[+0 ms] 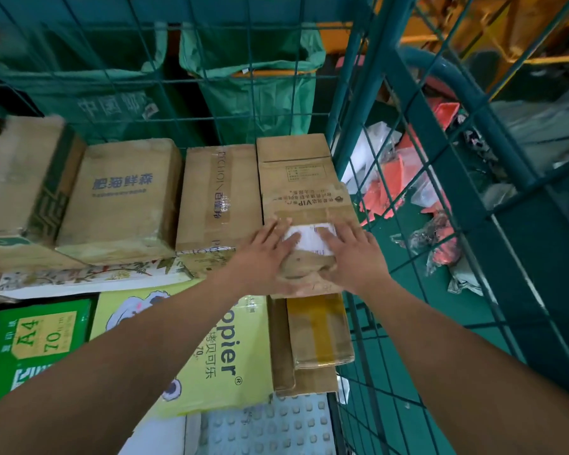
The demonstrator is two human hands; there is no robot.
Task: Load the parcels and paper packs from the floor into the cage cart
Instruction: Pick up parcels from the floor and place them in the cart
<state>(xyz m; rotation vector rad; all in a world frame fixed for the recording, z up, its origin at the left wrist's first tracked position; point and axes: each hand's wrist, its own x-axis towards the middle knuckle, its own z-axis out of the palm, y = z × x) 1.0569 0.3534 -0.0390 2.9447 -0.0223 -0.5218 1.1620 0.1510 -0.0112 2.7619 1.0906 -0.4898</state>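
A small brown cardboard parcel point(309, 208) with a white label lies on top of other boxes in the right rear corner of the green cage cart point(349, 93). My left hand point(263, 254) presses flat on its near left part, fingers straight. My right hand point(352, 254) lies flat on its near right part, fingers spread over the label. Behind it stands a taller brown box point(293, 159). Nearer me lie a yellow copier paper pack point(217, 353) and a green A4 paper pack point(37, 339).
Several brown boxes point(122, 195) fill the cart's back row, with a flowered flat box point(89, 277) below them. Flat cardboard parcels point(319, 336) sit by the right mesh wall. Outside, red and white bags point(404, 178) litter the green floor. Green sacks point(253, 77) hang behind the cart.
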